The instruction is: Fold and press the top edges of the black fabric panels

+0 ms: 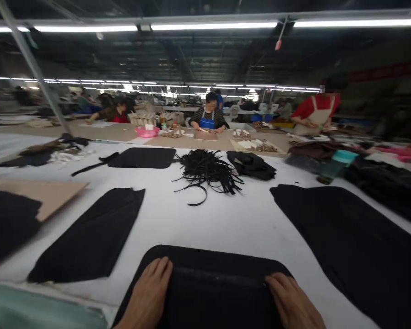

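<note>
A black fabric panel (pixel 219 292) with rounded corners lies on the white tabletop directly before me. Across it runs a straight raised band (pixel 219 275), a strip or fold; I cannot tell which. My left hand (pixel 150 290) rests on the panel's left side at one end of this band, fingers stretched out together. At the other end, my right hand (pixel 292 297) lies with its fingertips on the cloth. Both thumbs are hidden. Farther out sits a tangled pile of narrow black strips (pixel 208 169), with a loose curved strip (pixel 200 196) in front.
Black cloth pieces lie left (pixel 92 235) and right (pixel 349 242), and another panel (pixel 144 157) lies at the back. A bundled black cloth (pixel 251 164) sits beside the strips. A teal-lidded cup (pixel 337 165) stands at right. A slanted pole (pixel 34 64) rises at left. Co-workers sit across the table.
</note>
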`<state>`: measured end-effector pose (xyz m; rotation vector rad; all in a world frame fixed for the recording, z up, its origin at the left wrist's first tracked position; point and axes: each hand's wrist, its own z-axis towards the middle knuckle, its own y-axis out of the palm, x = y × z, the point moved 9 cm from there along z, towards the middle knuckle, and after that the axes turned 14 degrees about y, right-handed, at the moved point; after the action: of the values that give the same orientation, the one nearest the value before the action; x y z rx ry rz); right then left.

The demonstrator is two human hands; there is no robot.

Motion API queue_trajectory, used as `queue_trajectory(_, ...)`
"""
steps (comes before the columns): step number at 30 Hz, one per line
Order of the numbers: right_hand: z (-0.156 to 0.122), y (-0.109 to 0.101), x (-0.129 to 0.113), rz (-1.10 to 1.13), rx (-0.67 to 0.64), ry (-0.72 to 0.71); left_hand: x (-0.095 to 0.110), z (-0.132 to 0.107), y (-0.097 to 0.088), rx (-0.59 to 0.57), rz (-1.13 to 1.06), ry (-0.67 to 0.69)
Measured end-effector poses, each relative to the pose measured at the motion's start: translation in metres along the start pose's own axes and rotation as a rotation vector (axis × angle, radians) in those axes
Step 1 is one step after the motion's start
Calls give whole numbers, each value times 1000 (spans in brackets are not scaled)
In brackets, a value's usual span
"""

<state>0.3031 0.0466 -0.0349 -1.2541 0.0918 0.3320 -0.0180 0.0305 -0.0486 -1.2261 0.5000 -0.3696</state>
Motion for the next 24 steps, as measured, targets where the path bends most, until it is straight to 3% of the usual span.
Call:
queue_trajectory(5,21,-13,-22,-102,-104,112,-18,-6,4,32,44,-26)
queue_trajectory(8,37,-22,-43,-113,-95,125,-17,1,-12,22,46,-58)
queue_trajectory(10,50,-21,-63,-81,-138,101,1,15,-34,119,64,14)
queue_trajectory(12,64,-14,-86,-38,-204,57,35,31,-54,242,38,189)
queue_trajectory(16,89,11,-126,23,-328,-7,101,59,-54,181,-239,573)
queue_trajectory(18,97,24,-136,34,-381,-19,112,68,-49,117,-362,623)
queue_trajectory(22,107,40,-136,47,-422,-9,107,74,-33,-18,-445,592)
queue_trajectory(24,112,43,-130,53,-424,5,105,72,-29,15,-440,606)
